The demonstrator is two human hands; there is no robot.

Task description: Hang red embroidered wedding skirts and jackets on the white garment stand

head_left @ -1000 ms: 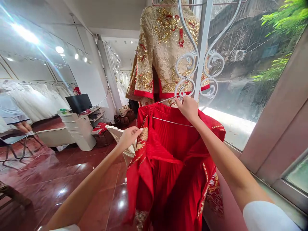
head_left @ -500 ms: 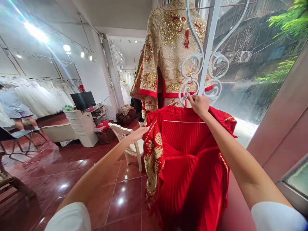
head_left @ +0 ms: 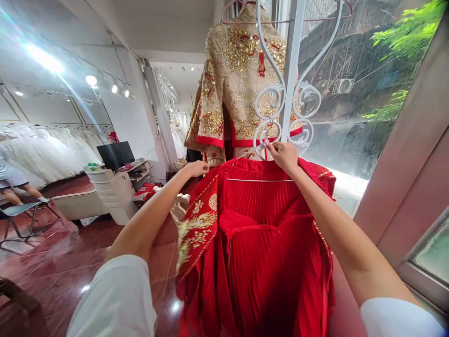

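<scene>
A red dress with a pleated inside hangs open in front of me on a wire hanger. My right hand is closed at the top of the hanger, just below its hook, beside the white scrollwork of a metal rack. My left hand pinches the shoulder edge of the dress; its fingertips are partly hidden. Below that hand, a gold-embroidered panel of the dress is spread out to the left. Behind the rack hangs a beige jacket with gold sequins and red trim.
A window lies to the right. At the left stand a drawer cabinet, a monitor and a chair. Farther back are white gowns and a person. A pale chair is partly behind the dress.
My left hand has risen and moved slightly left, pulling the embroidered side of the dress outward. My right hand stays at the hanger. The view has shifted slightly to the right.
</scene>
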